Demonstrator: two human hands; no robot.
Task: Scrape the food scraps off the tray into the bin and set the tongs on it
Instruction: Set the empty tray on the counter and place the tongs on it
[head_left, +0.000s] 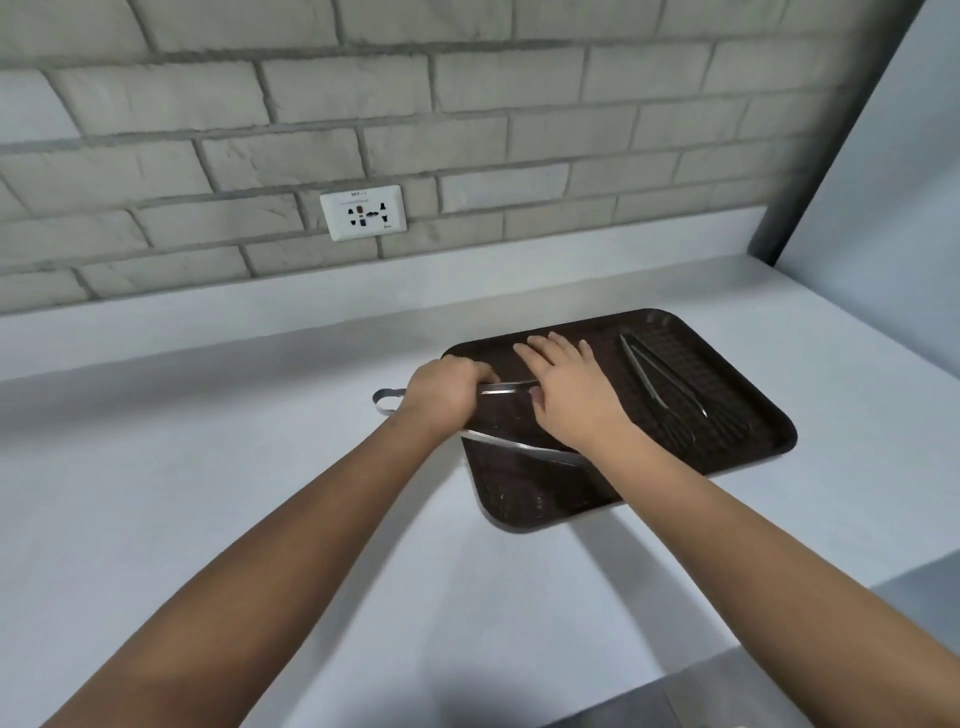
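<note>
A dark brown tray (727, 441) lies on the white counter, right of centre. One pair of metal tongs (662, 387) rests on the tray's right half, tips toward me. My left hand (441, 389) grips a second pair of metal tongs (387, 400) at the tray's left edge; its looped end sticks out left of my fist, and its arms spread over the tray under my right hand. My right hand (569, 395) lies flat, fingers straight, over the tray's middle and hides part of those tongs. No scraps show on the tray.
The white counter (234, 467) runs along a grey brick wall with a wall socket (362, 212). A pale panel stands at the right (883, 182). The counter's front edge drops off at the lower right (779, 623). No bin is in view.
</note>
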